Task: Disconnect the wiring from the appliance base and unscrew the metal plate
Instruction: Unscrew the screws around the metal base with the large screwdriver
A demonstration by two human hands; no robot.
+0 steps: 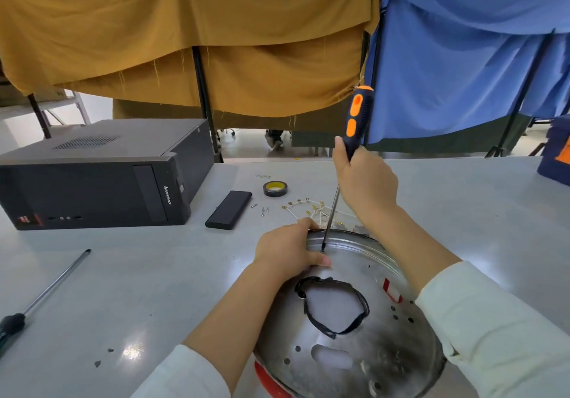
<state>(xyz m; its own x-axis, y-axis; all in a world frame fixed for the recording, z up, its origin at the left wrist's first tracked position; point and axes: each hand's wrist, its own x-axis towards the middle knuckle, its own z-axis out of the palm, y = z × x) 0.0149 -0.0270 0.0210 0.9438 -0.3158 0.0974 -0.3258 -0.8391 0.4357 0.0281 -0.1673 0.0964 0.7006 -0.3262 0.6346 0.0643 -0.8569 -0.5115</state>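
1. Lying at far left on the grey, glossy table [154, 274]: a spare screwdriver [43, 292], thin steel shaft, black handle running off the frame edge.
2. Behind it, a black desktop PC case [101, 175] on its side, boxy, matte metal, vent grille on the top panel.
3. Right of the case: a flat black rectangular slab [229, 209], smooth finish. Two small loose screws [264, 211] just beside it.
4. Roll of black tape [275, 188] with yellow inner core, flat on the table further back.
5. Left hand [291, 251] curls over the far-left rim of the metal plate [354, 329], fingers over the edge, thumb pressing on the top face.
6. Plate sits at bottom centre: round, shiny stamped steel, raised rim, scattered small holes, one oblong slot, scorched dark patch near the front edge. A large irregular central cutout is edged with black tape. Red plastic base [268, 382] shows under its near-left edge.
7. White wire bundle [311, 211] with small brass terminals lies on the table just beyond the plate.
8. Right hand [365, 184] grips the black-and-orange screwdriver [354, 126] low on the handle, fist closed round it. Shaft is nearly upright, tip down on a screw [322, 250] near the plate's far rim, close to the left thumb.
9. Both forearms bare, white sleeves [499, 336] pushed up.
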